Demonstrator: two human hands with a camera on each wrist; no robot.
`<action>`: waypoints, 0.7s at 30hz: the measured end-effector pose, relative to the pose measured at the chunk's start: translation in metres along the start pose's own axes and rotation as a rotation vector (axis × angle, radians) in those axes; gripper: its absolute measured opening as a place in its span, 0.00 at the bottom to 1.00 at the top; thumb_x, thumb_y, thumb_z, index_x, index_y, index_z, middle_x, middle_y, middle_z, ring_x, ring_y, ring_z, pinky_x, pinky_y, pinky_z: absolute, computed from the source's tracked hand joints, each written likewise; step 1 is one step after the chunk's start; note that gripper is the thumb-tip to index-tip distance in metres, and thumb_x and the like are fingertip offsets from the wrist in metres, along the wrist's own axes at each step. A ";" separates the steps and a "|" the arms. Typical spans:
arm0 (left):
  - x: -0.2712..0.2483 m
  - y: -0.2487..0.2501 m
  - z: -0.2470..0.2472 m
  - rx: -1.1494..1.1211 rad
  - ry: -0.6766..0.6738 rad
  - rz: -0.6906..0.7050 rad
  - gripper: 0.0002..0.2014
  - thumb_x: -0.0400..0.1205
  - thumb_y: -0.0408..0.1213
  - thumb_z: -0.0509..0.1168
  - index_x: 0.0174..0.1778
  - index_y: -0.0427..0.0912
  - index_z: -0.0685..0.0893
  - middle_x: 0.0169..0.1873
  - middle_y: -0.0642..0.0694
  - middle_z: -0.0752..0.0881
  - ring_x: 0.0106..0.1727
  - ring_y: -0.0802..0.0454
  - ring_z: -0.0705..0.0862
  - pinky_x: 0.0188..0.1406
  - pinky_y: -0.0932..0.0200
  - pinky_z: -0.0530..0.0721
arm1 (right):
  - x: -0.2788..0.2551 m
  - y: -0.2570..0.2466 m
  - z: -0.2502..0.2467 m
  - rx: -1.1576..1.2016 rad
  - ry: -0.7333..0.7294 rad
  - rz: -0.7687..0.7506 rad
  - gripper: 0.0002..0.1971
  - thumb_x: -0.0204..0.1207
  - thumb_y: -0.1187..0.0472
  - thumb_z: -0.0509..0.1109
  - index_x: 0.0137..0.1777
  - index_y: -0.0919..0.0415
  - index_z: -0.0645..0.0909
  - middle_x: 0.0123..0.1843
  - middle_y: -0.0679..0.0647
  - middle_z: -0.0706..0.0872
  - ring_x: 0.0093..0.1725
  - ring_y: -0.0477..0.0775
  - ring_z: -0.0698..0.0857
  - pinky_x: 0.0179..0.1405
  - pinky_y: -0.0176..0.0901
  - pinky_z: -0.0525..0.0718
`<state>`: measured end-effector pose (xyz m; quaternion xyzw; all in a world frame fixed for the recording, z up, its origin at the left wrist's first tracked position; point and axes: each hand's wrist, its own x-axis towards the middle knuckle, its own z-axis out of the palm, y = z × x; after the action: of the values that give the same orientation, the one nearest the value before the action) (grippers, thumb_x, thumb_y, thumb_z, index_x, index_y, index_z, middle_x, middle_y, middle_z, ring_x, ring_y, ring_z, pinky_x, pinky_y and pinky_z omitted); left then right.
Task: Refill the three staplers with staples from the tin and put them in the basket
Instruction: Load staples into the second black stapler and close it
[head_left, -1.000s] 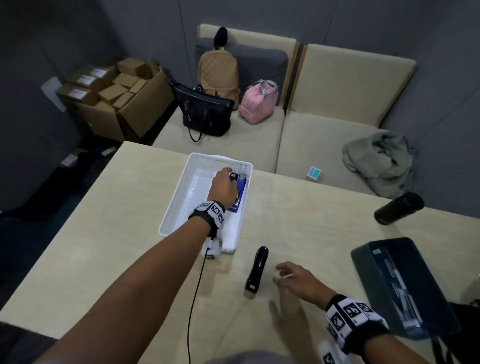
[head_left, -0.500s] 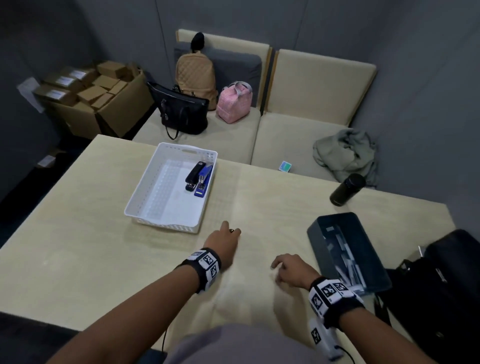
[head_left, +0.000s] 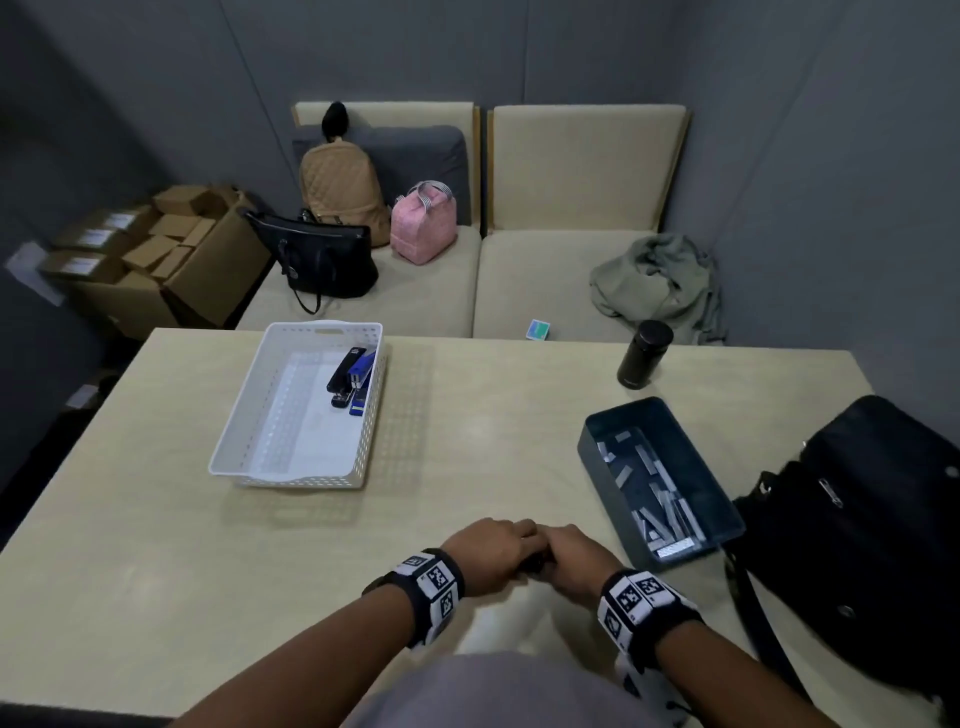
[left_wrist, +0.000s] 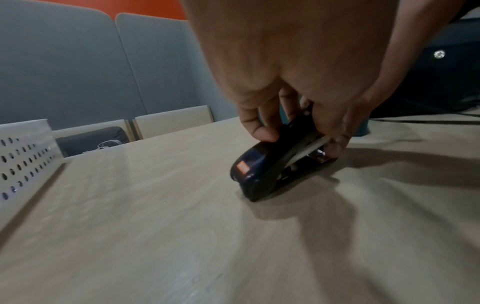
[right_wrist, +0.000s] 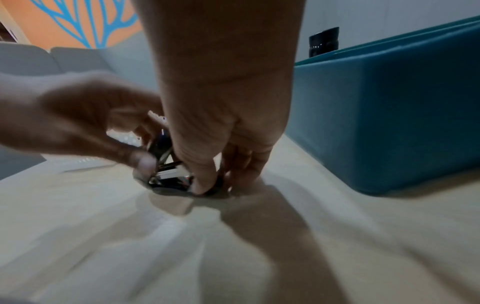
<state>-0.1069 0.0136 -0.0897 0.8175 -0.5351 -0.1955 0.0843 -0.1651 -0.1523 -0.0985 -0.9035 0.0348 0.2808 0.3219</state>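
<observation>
The pale wooden table (head_left: 493, 426) carries everything. The white perforated basket (head_left: 244, 415) stands on its far left part, long axis running away from the person; two staplers lie side by side against its right wall, a black one (head_left: 344, 370) and a blue one (head_left: 361, 382), both lengthwise with the basket. The dark teal tin (head_left: 727, 499) sits to the right, open, with loose silver staple strips (head_left: 660, 493) scattered in it, and angles away toward the left. A black bottle (head_left: 643, 354) stands upright beyond it.

At the near edge, both hands meet over the third stapler (left_wrist: 275, 164). The head view hides it almost wholly under the knuckles. The left wrist view shows it resting on the table: dark glossy body, an orange label on its rounded end, top arm lifted slightly off the base. The left hand (head_left: 488, 556) pinches its upper body with curled fingers; the right hand (head_left: 574, 561) clamps thumb and fingers on the base end.
</observation>
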 end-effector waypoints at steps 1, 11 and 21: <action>-0.001 0.001 -0.003 -0.043 0.021 -0.020 0.16 0.83 0.41 0.65 0.64 0.43 0.76 0.57 0.40 0.82 0.48 0.35 0.85 0.42 0.43 0.84 | 0.003 0.004 0.002 -0.058 0.053 -0.011 0.12 0.73 0.54 0.72 0.56 0.52 0.81 0.56 0.52 0.85 0.53 0.54 0.84 0.52 0.51 0.85; -0.053 -0.062 -0.030 -0.134 0.171 -0.319 0.09 0.78 0.45 0.60 0.48 0.45 0.78 0.43 0.48 0.89 0.44 0.44 0.86 0.39 0.54 0.78 | 0.017 0.031 -0.019 -0.186 0.040 0.016 0.10 0.72 0.60 0.74 0.53 0.52 0.81 0.52 0.51 0.82 0.54 0.54 0.82 0.53 0.47 0.80; -0.026 -0.065 0.003 -0.106 0.035 -0.442 0.17 0.81 0.53 0.58 0.56 0.47 0.82 0.55 0.46 0.82 0.59 0.43 0.80 0.53 0.48 0.79 | 0.017 0.027 -0.015 -0.150 0.030 0.023 0.14 0.67 0.60 0.76 0.54 0.52 0.82 0.47 0.48 0.80 0.53 0.52 0.82 0.51 0.45 0.81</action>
<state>-0.0623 0.0646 -0.1095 0.9126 -0.3302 -0.2229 0.0915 -0.1501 -0.1808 -0.1132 -0.9286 0.0288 0.2729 0.2497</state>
